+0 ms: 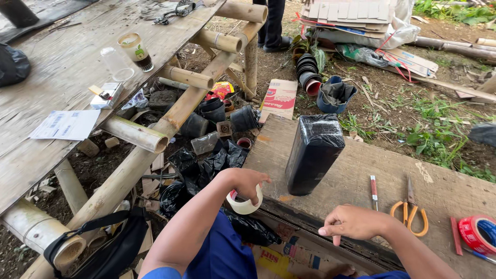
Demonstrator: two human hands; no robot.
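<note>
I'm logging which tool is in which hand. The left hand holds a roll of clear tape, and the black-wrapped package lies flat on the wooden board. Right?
Not quite. In the head view the black-wrapped package stands upright on the wooden board, not flat. The left hand does hold the roll of clear tape.

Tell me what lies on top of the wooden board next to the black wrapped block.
On the wooden board, right of the black wrapped block, lie a utility knife, orange-handled scissors and a red tape roll. The block's wrap hides its contents.
</note>
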